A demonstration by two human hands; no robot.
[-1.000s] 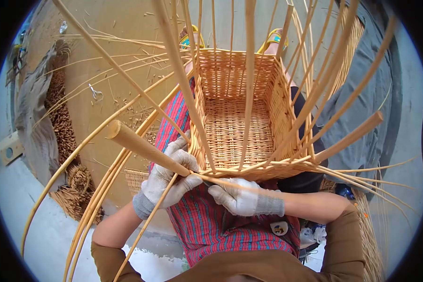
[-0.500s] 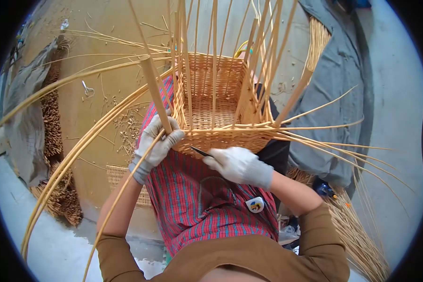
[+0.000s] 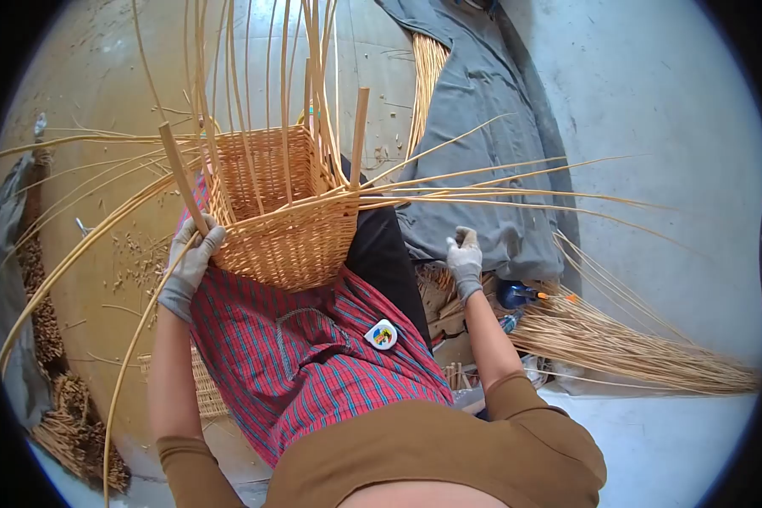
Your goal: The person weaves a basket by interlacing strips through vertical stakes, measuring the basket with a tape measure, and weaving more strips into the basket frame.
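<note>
A half-woven wicker basket (image 3: 292, 245) rests tilted on my lap, with tall upright canes rising from its rim and thicker corner posts. At its near left corner my left hand (image 3: 193, 258), in a pale glove, is closed around the basket's corner at the foot of a wooden post (image 3: 182, 176). One long cane (image 3: 140, 356) runs down from this hand toward me. Off to the right, apart from the basket, my gloved right hand (image 3: 465, 259) has its fingers curled in beside a grey cloth (image 3: 483, 152). Anything inside those fingers is hidden.
Bundled canes (image 3: 626, 339) lie on the floor at right, near a blue object (image 3: 513, 294). More canes stick out from under the grey cloth. Cut stick bundles (image 3: 72, 415) lie at left. A round white tape measure (image 3: 382, 335) sits on the checked apron (image 3: 330, 372).
My right hand has left the basket front, where it held a dark pointed tool, and moved right. The view has swung right. My left hand keeps its hold at the corner.
</note>
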